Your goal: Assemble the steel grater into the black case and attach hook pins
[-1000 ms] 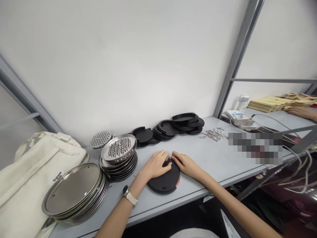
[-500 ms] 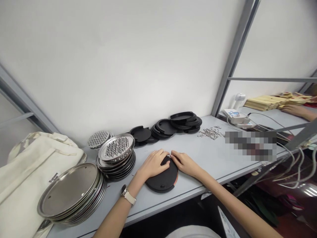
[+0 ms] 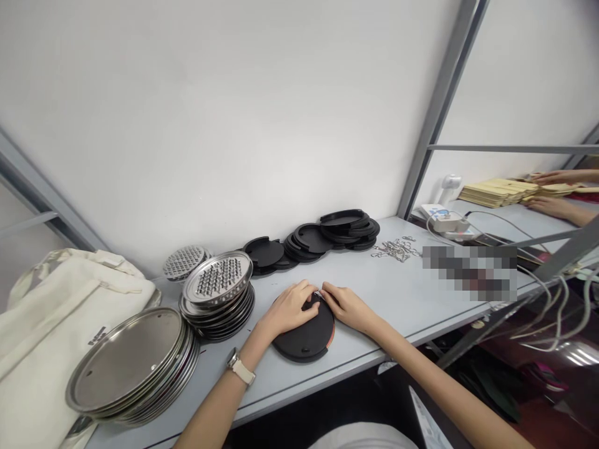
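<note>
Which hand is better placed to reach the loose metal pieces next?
Likely the right hand: it's nearer the metal pieces, while the left hand lies across the black disc.

From my remote seat I'm getting a big pale wall (image 3: 281,112), plain and off-white, filling the whole far side! Down below it runs a light grey tabletop (image 3: 397,287), a dark line tracing its near edge. Over on the left, a grey metal beam (image 3: 60,206) slants through; on the right, a taller grey post (image 3: 442,106) leans, with a crossbar (image 3: 515,149) reaching right. Beyond that I see a second grey bench (image 3: 519,218). Low right, it's dim and reddish, with bright glints (image 3: 580,352) of light.
</note>
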`<state>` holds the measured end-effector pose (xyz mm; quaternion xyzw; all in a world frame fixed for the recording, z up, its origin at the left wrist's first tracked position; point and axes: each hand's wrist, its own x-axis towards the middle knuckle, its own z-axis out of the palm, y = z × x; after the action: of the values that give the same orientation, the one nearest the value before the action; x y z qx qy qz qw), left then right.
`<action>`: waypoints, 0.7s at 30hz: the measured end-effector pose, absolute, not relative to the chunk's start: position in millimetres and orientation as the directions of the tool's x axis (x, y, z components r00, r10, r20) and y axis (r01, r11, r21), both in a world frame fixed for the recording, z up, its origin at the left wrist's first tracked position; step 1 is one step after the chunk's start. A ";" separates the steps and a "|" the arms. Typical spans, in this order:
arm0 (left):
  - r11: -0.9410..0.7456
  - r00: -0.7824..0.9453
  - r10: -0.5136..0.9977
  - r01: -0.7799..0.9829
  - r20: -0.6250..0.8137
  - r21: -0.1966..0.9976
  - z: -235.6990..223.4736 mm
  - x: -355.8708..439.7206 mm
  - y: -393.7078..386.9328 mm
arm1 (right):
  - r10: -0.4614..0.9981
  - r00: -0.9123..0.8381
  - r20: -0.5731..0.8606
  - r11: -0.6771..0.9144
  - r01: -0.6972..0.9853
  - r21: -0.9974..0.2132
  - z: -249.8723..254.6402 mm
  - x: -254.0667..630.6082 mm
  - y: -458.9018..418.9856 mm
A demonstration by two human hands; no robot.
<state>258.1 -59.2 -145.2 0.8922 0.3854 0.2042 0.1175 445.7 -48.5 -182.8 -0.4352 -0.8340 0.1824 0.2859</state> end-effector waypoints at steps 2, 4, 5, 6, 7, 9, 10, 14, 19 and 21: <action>-0.669 0.617 0.740 0.633 0.269 0.390 -145.4 257.9 -59.4 | 0.830 -0.458 0.319 0.555 0.619 -0.556 -183.0 445.8 -48.5; -0.661 0.612 0.746 0.630 0.264 0.407 -145.8 257.6 -59.4 | 0.831 -0.456 0.318 0.553 0.619 -0.558 -183.3 446.0 -48.4; -0.658 0.610 0.747 0.628 0.262 0.414 -146.0 257.5 -59.3 | 0.831 -0.456 0.317 0.553 0.618 -0.559 -183.4 446.0 -48.4; -0.657 0.610 0.748 0.627 0.260 0.419 -146.1 257.4 -59.2 | 0.831 -0.458 0.317 0.554 0.617 -0.559 -183.5 446.0 -48.4; -0.656 0.611 0.748 0.626 0.258 0.422 -146.2 257.4 -59.2 | 0.830 -0.459 0.318 0.555 0.616 -0.559 -183.6 446.0 -48.4; -0.656 0.612 0.748 0.623 0.258 0.425 -146.3 257.5 -59.0 | 0.827 -0.463 0.320 0.559 0.614 -0.558 -183.5 445.9 -48.4; -0.657 0.612 0.747 0.622 0.259 0.425 -146.5 257.6 -58.9 | 0.826 -0.464 0.321 0.561 0.613 -0.557 -183.3 445.8 -48.5; -0.646 0.592 0.759 0.635 0.269 0.424 -148.0 257.9 -58.7 | 0.825 -0.464 0.323 0.562 0.609 -0.560 -182.5 445.3 -48.9; -0.625 0.561 0.779 0.657 0.280 0.422 -150.1 257.6 -58.7 | 0.826 -0.460 0.327 0.561 0.606 -0.564 -182.9 445.2 -49.1; -0.626 0.566 0.778 0.666 0.272 0.406 -150.6 257.3 -58.5 | 0.825 -0.462 0.324 0.561 0.608 -0.562 -183.1 445.3 -49.2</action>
<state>257.3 -58.5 -150.6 0.8752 0.4126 0.2168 0.1298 445.3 -49.2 -183.1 -0.4295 -0.8344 0.1871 0.2903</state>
